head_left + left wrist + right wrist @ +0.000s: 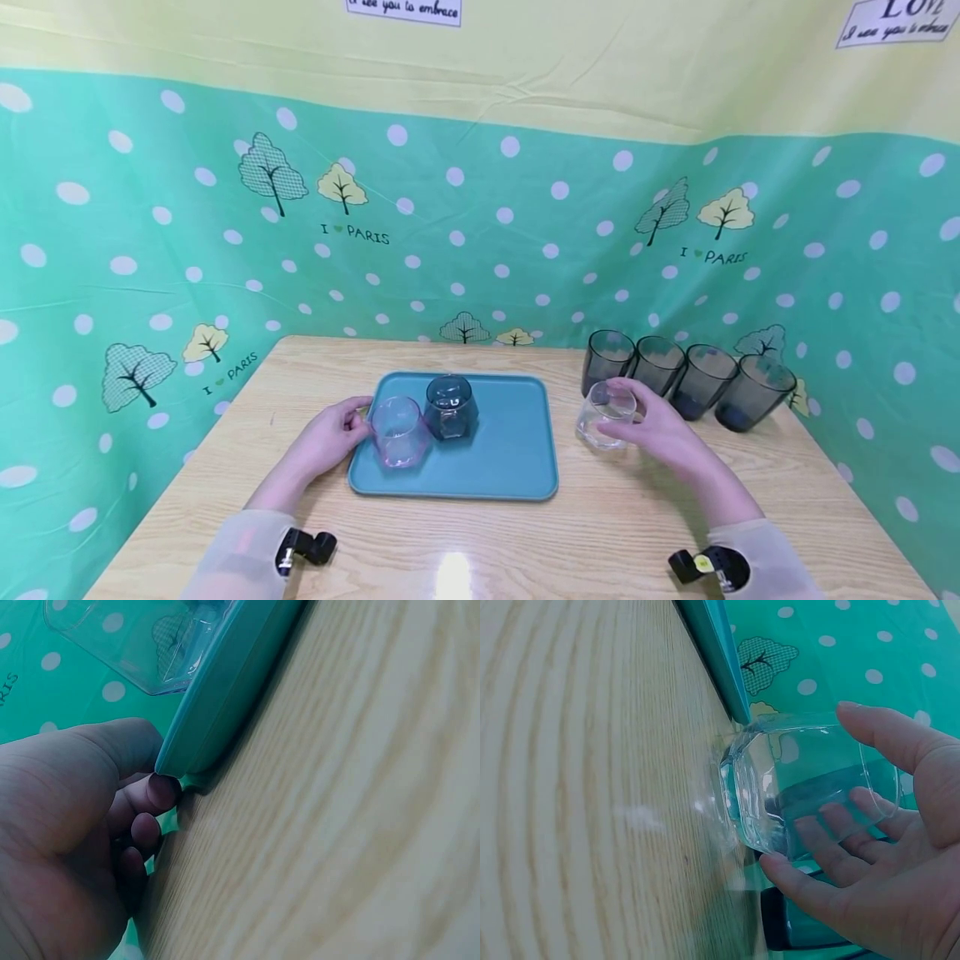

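Note:
My left hand (330, 436) pinches the left rim of a blue-teal tray (502, 433), thumb on top and fingertips under the edge in the left wrist view. On the tray's left half stands a pinkish clear glass (400, 442), with a dark grey-blue faceted glass (450, 408) just right of it. To the right of the tray, my right hand (652, 423) grips a clear, colourless glass (802, 780) from its side. The right wrist view has the thumb at its rim, the other fingers behind and below it, and its base close over the wooden table.
Several tall dark grey glasses (708, 375) stand in a row at the back right, just behind my right hand. A wooden table (600, 542) carries everything. Green polka-dot cloth (480, 233) hangs behind and at both sides.

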{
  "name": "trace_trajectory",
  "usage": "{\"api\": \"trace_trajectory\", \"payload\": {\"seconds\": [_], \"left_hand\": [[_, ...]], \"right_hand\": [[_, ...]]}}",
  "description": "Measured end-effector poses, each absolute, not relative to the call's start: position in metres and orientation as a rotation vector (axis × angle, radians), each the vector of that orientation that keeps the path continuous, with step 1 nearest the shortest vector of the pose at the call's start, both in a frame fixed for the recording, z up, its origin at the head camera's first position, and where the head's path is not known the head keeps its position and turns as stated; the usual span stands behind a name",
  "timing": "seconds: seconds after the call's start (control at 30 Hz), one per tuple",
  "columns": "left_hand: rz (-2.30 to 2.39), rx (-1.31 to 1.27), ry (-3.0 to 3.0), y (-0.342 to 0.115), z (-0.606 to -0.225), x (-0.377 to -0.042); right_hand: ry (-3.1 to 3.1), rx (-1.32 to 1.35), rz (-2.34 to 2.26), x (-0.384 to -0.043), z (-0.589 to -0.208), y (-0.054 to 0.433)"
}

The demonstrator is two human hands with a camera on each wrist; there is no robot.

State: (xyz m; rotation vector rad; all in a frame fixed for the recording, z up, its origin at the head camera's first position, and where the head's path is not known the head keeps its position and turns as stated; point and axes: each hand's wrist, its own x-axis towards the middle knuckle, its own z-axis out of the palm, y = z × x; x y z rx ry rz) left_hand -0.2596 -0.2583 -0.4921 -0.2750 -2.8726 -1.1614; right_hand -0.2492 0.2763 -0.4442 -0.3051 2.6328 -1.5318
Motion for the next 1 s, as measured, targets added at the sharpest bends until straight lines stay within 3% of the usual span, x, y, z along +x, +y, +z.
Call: {"api": "trace_trajectory", "payload": {"seconds": [1.0], "left_hand": [[-1.177,-0.273,-2.873,-0.2589,-0.4924,-0.2608]], "right_hand": [[2.597,-0.318,-1.541,-0.2488,-0.4423,0.2789]]}}
